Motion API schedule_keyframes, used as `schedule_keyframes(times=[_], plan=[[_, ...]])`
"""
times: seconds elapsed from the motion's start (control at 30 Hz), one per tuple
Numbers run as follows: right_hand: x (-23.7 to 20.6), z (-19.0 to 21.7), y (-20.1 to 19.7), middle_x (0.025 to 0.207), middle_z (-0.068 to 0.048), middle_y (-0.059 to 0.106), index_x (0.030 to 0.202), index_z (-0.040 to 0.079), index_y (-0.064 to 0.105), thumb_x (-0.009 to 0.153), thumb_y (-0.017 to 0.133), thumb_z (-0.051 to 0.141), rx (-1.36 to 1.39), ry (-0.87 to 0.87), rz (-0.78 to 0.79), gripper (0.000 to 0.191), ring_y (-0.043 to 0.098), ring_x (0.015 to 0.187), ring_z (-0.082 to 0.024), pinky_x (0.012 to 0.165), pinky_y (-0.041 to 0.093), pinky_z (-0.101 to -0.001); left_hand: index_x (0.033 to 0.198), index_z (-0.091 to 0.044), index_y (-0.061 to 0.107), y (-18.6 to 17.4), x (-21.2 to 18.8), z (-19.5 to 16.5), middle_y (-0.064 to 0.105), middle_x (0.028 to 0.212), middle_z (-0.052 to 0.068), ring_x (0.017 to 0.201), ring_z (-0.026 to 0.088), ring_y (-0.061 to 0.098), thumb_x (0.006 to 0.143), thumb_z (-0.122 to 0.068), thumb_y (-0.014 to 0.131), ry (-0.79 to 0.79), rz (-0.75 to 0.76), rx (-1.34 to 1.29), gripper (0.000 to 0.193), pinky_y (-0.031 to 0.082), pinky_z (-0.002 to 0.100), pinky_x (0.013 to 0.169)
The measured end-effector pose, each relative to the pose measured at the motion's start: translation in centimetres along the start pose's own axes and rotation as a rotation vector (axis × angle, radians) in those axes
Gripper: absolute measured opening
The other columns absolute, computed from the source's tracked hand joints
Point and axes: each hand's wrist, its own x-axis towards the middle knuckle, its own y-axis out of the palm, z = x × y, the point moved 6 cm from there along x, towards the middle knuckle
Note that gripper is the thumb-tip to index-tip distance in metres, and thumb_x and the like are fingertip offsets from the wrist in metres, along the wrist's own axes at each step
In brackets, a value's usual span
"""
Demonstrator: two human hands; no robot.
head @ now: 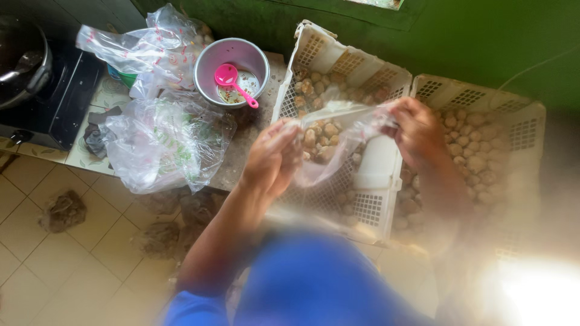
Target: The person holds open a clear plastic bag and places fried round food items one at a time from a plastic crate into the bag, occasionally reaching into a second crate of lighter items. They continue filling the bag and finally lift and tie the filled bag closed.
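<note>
Currently I count two hands on one clear plastic bag (pixel 338 142): my left hand (pixel 273 158) pinches its left edge, my right hand (pixel 417 130) grips the right edge, stretching it over the crates. Two white slotted crates: the left crate (pixel 374 175) partly filled with small brownish lumps (pixel 320 130), the right crate (pixel 519 127) fuller, its near end lost in glare. One metal bowl (pixel 232 63) holding one pink scoop (pixel 232 81). Crumpled clear bags (pixel 163 139), number unclear, lie beside the bowl. Lower picture is blurred; the lumps' kind I cannot tell
</note>
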Motion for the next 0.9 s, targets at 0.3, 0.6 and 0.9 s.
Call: schedule_keyframes(times=[0.3, 0.6, 0.9], plan=[[-13.4, -7.3, -1.4, 0.096, -0.007, 0.073, 0.104, 0.014, 0.065, 0.098, 0.054, 0.020, -0.590, 0.387, 0.680, 0.014, 0.071, 0.090, -0.018, 0.082, 0.060, -0.0304, 0.094, -0.002, 0.074, -0.6, -11.1, -0.4, 0.073, 0.076, 0.008, 0.063, 0.015, 0.063, 0.092, -0.007, 0.060, -0.307, 0.004, 0.846, 0.015, 0.051, 0.028, 0.056], [-9.9, -5.0, 1.0, 0.114, -0.007, 0.075, 0.122, 0.015, 0.070, 0.086, 0.075, 0.013, -0.471, 0.592, 0.799, 0.036, 0.070, 0.104, -0.020, 0.084, 0.058, -0.0286, 0.104, -0.008, 0.072, -1.3, -12.4, 9.8, 0.072, 0.098, 0.008, 0.088, 0.021, 0.067, 0.094, -0.013, 0.055, -0.856, 0.110, 1.273, 0.020, 0.054, 0.035, 0.081], [1.1, -12.5, 15.8, 0.164, -0.005, 0.028, 0.146, 0.034, 0.048, 0.098, 0.058, 0.037, -1.434, -0.458, 1.119, 0.050, 0.026, 0.149, -0.032, 0.119, 0.024, -0.0508, 0.102, -0.001, 0.070, -1.7, -11.9, 10.0, 0.070, 0.096, 0.015, 0.086, 0.027, 0.064, 0.089, -0.007, 0.059, -0.394, 0.264, 1.466, 0.017, 0.052, 0.040, 0.079]])
